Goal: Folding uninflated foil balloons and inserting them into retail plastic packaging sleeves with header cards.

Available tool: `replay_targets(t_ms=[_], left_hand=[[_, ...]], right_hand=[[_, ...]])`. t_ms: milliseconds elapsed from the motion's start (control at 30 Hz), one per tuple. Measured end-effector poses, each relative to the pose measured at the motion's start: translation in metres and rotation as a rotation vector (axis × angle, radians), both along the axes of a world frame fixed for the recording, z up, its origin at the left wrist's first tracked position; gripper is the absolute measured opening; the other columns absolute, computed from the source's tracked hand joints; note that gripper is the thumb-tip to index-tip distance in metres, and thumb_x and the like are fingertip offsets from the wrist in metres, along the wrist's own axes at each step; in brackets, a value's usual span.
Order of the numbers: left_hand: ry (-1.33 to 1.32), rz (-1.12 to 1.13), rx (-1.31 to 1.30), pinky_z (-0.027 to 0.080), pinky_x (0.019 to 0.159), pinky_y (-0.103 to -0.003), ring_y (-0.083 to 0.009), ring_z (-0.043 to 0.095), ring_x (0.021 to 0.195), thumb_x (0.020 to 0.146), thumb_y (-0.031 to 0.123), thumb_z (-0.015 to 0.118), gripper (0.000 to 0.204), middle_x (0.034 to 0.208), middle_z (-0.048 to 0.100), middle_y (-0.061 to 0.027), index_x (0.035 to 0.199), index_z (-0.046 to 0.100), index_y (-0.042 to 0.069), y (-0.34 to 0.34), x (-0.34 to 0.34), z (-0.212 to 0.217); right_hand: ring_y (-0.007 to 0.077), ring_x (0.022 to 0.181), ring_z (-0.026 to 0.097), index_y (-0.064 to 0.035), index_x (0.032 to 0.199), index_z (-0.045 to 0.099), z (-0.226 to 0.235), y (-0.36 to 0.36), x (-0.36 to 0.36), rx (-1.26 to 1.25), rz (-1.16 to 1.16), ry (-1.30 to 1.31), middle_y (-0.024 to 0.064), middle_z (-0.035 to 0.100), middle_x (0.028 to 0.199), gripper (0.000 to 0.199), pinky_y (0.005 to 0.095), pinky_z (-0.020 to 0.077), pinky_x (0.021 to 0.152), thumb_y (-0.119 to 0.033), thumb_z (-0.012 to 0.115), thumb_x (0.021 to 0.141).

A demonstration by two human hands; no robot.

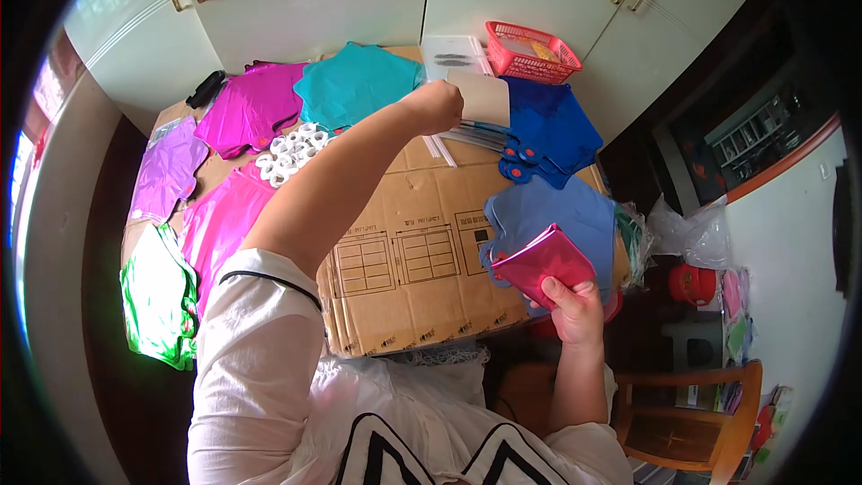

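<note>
My left hand (437,108) is stretched across to the far middle of the cardboard, its fingers closed at the edge of a plain beige card (480,97); the fingertips are partly hidden. In my right hand (575,307), thumb on top, is a folded shiny pink foil sheet (546,262), held above a pile of light blue foil pieces (561,207). Dark blue foil pieces (552,130) lie just right of the card. Behind my left hand are white cards (456,54) with grey marks, and thin white sticks (440,151) lie below it.
Brown cardboard (404,207) covers the table. More foil piles lie left: teal (359,81), magenta (251,108), lilac (166,166), pink (224,216) and green (160,301). White rings (285,154) are heaped among them. A red basket (532,54) stands behind; a wooden chair (687,422) is at right.
</note>
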State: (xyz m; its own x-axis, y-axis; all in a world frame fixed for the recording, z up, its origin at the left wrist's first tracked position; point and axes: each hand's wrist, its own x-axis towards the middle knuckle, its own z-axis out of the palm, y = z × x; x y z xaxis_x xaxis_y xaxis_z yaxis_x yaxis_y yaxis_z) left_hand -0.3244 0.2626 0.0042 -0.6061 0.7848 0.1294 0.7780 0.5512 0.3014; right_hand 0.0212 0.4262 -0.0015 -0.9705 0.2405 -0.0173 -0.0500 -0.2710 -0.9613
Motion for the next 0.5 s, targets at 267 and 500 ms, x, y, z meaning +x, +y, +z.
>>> replay_targets(t_ms=[267,500], left_hand=[[-0.354,0.246,0.295,0.052,0.066,-0.032,-0.0225,0.065,0.069,0.08,0.024,0.072,0.023,0.083,0.07,-0.0131,0.092,0.073,0.004,-0.018,0.005,0.02],[0.396,-0.003,0.45,0.049,0.075,-0.04,-0.0275,0.062,0.079,0.089,0.016,0.061,0.013,0.09,0.066,-0.0114,0.096,0.066,0.006,-0.093,0.147,0.091]], right_hand=[[0.0147,0.07,0.064,-0.0029,0.097,0.067,0.002,-0.002,0.005,-0.007,-0.012,0.023,0.0054,0.068,0.088,0.014,0.0281,0.0531,0.058,-0.012,0.071,0.086],[0.0197,0.073,0.066,-0.0027,0.113,0.061,0.015,0.004,0.006,-0.017,-0.033,0.084,0.0103,0.068,0.096,0.034,0.029,0.0521,0.059,-0.018,0.072,0.085]])
